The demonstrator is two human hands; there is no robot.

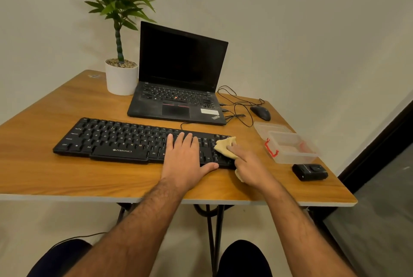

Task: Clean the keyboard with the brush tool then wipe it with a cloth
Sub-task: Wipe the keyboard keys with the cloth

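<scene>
While the left hand [182, 158] lies flat with fingers spread on the right part of the black Zebronics keyboard [116, 140], the right hand [250, 165] pinches a tan cloth [224, 146] and presses it on the keys at the keyboard's 3 o'clock end. The keyboard sits mid-worktop [67, 176]. A ThinkPad laptop [178, 89] stands open at its 12 o'clock; a clear plastic box [290, 149] with red clips lies at 3 o'clock.

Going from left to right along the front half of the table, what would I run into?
Black Zebronics keyboard → left hand flat on its keys → right hand holding the tan cloth → clear plastic box with red clasps → small black device.
</scene>
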